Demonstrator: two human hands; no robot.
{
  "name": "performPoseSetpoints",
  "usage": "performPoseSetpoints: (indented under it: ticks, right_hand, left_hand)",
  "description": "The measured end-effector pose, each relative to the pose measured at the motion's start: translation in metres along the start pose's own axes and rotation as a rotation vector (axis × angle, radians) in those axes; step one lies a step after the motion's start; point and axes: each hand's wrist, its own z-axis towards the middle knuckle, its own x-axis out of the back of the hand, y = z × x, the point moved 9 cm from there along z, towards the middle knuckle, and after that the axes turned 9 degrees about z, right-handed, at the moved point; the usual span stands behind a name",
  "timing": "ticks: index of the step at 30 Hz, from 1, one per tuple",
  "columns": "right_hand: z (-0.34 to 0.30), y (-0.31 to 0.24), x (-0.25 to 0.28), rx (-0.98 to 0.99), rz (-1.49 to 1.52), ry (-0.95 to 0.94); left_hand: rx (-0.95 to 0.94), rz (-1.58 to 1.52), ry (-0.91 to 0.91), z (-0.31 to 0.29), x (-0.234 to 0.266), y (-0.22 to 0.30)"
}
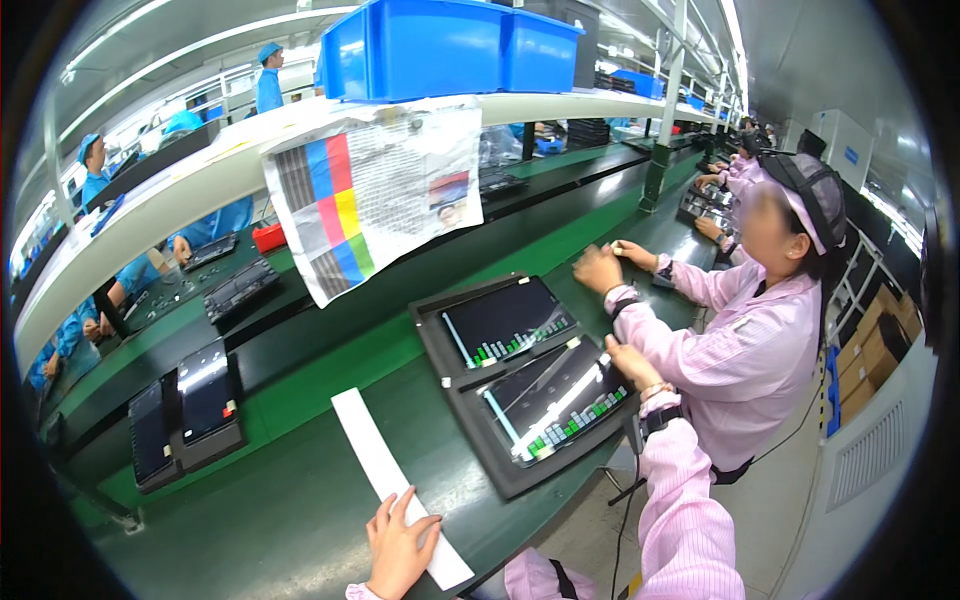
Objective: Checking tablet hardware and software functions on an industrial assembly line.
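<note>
Head view. My left hand (398, 555) lies on the white strip (375, 445), fingers spread and resting from above, not wrapped round it. My right hand (633, 366) is at the right end of the nearer lit tablet (545, 395), which lies in a black foam tray (480, 453) on the green counter (290, 490); whether those fingers grip its edge or only touch it, I cannot tell. The farther tablet (505, 318) shares the tray.

Risks, my judgement: uneven sideways pressure could skid the strip; a one-sided lift could tip the nearer tablet into its neighbour; a tug could carry the tray over the counter's near edge. Co-worker's hands (597, 269) close by: bumping possible.
</note>
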Motion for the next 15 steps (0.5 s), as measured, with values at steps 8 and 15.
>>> performPoseSetpoints:
  ticks: [8, 15]
  right_hand:
    - [-0.142, -0.049, -0.098, -0.069, 0.36, -0.531]
    - [-0.22, -0.035, -0.139, -0.156, 0.651, -0.576]
  left_hand:
    - [0.217, 0.139, -0.023, -0.02, 0.016, -0.042]
    - [0.374, 0.166, -0.031, -0.06, 0.027, -0.055]
